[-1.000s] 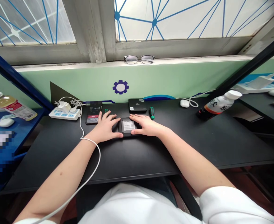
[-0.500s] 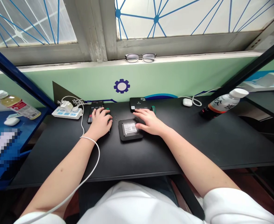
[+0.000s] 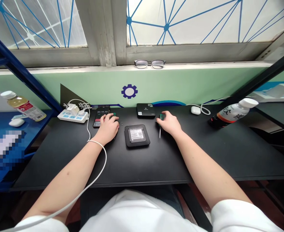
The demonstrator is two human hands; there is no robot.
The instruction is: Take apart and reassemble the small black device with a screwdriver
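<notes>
My right hand [image 3: 171,123] has its thumb and fingers closed round the green handle of a screwdriver [image 3: 160,132], whose metal shaft points toward me on the black desk. My left hand [image 3: 108,129] lies palm down with its fingers apart, beside a phone [image 3: 98,113] showing a timer. A second green-handled tool [image 3: 114,114] is mostly hidden under that hand. Between my hands sits a flat square black case [image 3: 137,136] with a white label on its underside. Behind it rests a thin black square part [image 3: 146,110] with a small label.
A white power strip [image 3: 73,116] with plugs stands at the left, its cable crossing my left forearm. Tiny screws [image 3: 122,123] lie near my left fingers. An earbud case [image 3: 195,110] and a tilted bottle [image 3: 231,113] are at the right. Glasses [image 3: 150,64] rest on the sill.
My right hand has left the labelled case and moved right onto the screwdriver. My left hand has stayed in much the same place. The whole view has shifted slightly.
</notes>
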